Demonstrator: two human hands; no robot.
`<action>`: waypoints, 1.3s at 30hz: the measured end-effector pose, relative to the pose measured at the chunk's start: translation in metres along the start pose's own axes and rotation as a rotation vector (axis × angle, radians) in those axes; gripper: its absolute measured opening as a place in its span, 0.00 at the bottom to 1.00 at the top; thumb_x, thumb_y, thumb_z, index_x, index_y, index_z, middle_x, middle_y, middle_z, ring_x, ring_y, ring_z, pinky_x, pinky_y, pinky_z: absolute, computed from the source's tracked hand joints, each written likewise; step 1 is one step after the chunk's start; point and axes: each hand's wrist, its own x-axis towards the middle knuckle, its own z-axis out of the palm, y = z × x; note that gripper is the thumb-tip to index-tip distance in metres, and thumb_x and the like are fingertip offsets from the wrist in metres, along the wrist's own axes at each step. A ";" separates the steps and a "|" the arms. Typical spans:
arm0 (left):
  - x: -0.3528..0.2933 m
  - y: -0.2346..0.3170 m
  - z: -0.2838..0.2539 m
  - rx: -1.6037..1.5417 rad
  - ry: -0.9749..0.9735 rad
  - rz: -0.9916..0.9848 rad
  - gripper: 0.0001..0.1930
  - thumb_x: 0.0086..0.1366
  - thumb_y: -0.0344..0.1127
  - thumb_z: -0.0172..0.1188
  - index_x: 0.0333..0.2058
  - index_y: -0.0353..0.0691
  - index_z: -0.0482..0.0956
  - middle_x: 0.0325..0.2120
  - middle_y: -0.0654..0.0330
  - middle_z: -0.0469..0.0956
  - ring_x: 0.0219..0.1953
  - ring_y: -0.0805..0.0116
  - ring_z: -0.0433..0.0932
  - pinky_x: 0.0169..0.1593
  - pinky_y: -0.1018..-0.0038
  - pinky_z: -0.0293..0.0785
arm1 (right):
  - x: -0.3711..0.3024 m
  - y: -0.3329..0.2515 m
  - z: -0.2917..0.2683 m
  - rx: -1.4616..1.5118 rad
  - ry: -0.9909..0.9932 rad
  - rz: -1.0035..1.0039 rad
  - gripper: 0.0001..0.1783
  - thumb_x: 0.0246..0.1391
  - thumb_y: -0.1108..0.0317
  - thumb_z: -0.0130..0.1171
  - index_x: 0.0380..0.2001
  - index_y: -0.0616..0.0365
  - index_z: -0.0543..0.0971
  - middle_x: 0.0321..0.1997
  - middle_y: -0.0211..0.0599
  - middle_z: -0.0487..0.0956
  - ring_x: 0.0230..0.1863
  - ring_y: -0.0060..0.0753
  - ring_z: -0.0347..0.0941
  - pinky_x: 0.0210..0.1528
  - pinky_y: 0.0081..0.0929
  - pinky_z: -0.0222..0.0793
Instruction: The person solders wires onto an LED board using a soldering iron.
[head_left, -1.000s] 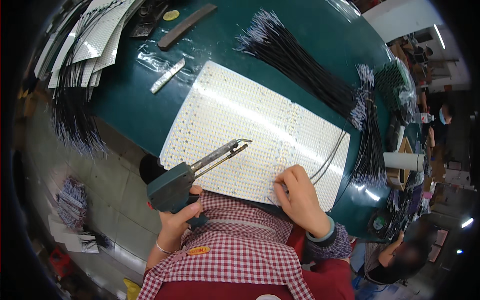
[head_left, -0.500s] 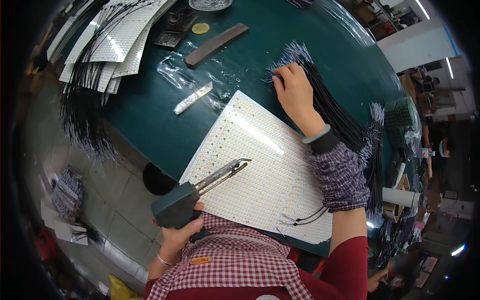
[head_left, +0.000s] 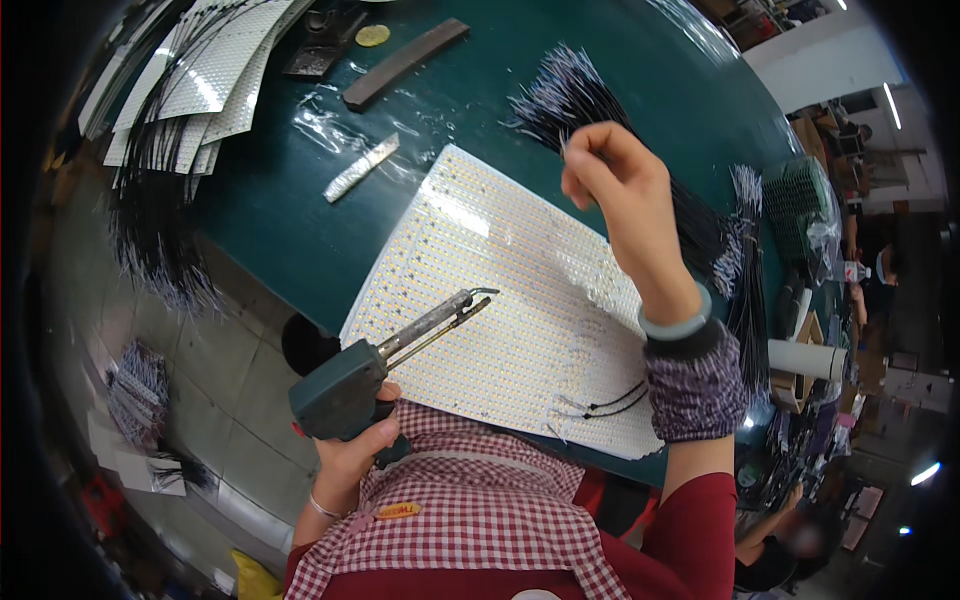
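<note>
Since half a second ago, the right hand (head_left: 632,190) has been drawn back from the tufted end of the black wire bundle (head_left: 568,85), toward the person's right and over the far right edge of the LED panel (head_left: 500,385). The soldering gun (head_left: 340,395) has been kept over the panel's left part.

By the green table's (head_left: 480,90) near edge, the panel is laid flat at a slant, its near side close to the checked apron (head_left: 470,520). Room for moving is left between the panel's far corner and the dark bar (head_left: 407,65), and between the silvery strip (head_left: 362,168) and the wire bundle. Beyond the panel's right side, space is narrowed by a second wire bundle (head_left: 748,290).

At the table's far left, more LED panels (head_left: 205,85) are stacked, with black wires hung over the edge above the tiled floor (head_left: 235,390). To the right, a white roll (head_left: 806,360) and a co-worker (head_left: 775,560) can be seen. Two short black wires (head_left: 589,411) are laid on the panel's near right part.

The soldering gun's handle is clasped in the left hand (head_left: 352,455), its bent tip held above the panel. The right hand's fingers are curled inward; whether the fingertips meet, or a wire is pinched, cannot be told.
</note>
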 end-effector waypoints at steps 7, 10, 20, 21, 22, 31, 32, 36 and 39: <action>-0.015 -0.006 0.006 0.009 -0.070 -0.085 0.21 0.49 0.22 0.65 0.44 0.27 0.72 0.41 0.44 0.74 0.24 0.70 0.73 0.26 0.77 0.71 | -0.147 0.018 -0.012 -0.471 -0.102 0.049 0.02 0.47 0.77 0.59 0.26 0.61 0.75 0.28 0.32 0.71 0.28 0.24 0.68 0.30 0.19 0.62; -0.020 -0.010 0.006 0.175 -0.178 -0.128 0.23 0.53 0.23 0.67 0.49 0.32 0.75 0.42 0.55 0.79 0.34 0.69 0.79 0.38 0.75 0.75 | -0.179 0.031 -0.009 -0.491 0.020 0.057 0.03 0.47 0.78 0.59 0.27 0.63 0.75 0.29 0.35 0.70 0.28 0.27 0.69 0.30 0.21 0.64; -0.038 -0.016 0.020 0.672 -0.351 0.134 0.13 0.54 0.30 0.69 0.38 0.33 0.81 0.30 0.59 0.82 0.29 0.70 0.80 0.37 0.76 0.75 | -0.202 0.056 -0.002 -0.543 0.200 -0.029 0.05 0.46 0.80 0.60 0.26 0.64 0.74 0.29 0.39 0.69 0.28 0.33 0.71 0.30 0.26 0.70; -0.039 -0.020 0.018 0.719 -0.366 0.219 0.13 0.53 0.30 0.69 0.37 0.34 0.82 0.29 0.58 0.82 0.28 0.69 0.81 0.36 0.76 0.75 | -0.203 0.056 -0.001 -0.541 0.200 -0.029 0.05 0.46 0.80 0.60 0.26 0.64 0.74 0.29 0.39 0.69 0.28 0.33 0.71 0.30 0.26 0.70; -0.039 -0.023 0.016 0.720 -0.365 0.219 0.13 0.53 0.30 0.69 0.37 0.34 0.82 0.29 0.58 0.82 0.28 0.69 0.81 0.36 0.76 0.75 | -0.203 0.057 -0.001 -0.543 0.208 -0.037 0.05 0.46 0.80 0.60 0.26 0.64 0.74 0.29 0.39 0.69 0.28 0.33 0.71 0.30 0.26 0.69; -0.033 -0.022 0.028 0.685 -0.441 0.306 0.13 0.51 0.26 0.67 0.37 0.32 0.81 0.28 0.54 0.80 0.23 0.67 0.79 0.26 0.76 0.72 | -0.205 0.061 0.002 -0.582 0.257 -0.070 0.06 0.45 0.81 0.59 0.24 0.64 0.72 0.28 0.39 0.68 0.28 0.35 0.69 0.30 0.28 0.67; -0.033 -0.024 0.027 0.695 -0.448 0.300 0.13 0.51 0.26 0.66 0.37 0.32 0.81 0.28 0.55 0.79 0.23 0.67 0.78 0.26 0.77 0.72 | -0.205 0.061 0.003 -0.579 0.263 -0.068 0.06 0.44 0.81 0.59 0.24 0.64 0.72 0.28 0.39 0.68 0.28 0.35 0.69 0.30 0.28 0.67; -0.032 -0.022 0.028 0.724 -0.471 0.309 0.13 0.51 0.25 0.66 0.37 0.32 0.80 0.25 0.56 0.78 0.21 0.68 0.77 0.25 0.77 0.71 | -0.204 0.063 0.003 -0.593 0.263 -0.078 0.06 0.44 0.82 0.59 0.24 0.63 0.72 0.28 0.39 0.68 0.28 0.35 0.69 0.30 0.29 0.66; -0.031 -0.024 0.028 0.718 -0.495 0.315 0.12 0.51 0.25 0.66 0.37 0.31 0.80 0.25 0.56 0.77 0.21 0.68 0.77 0.24 0.77 0.70 | -0.204 0.063 0.004 -0.591 0.272 -0.088 0.06 0.44 0.82 0.59 0.24 0.63 0.72 0.28 0.39 0.68 0.28 0.36 0.69 0.30 0.29 0.66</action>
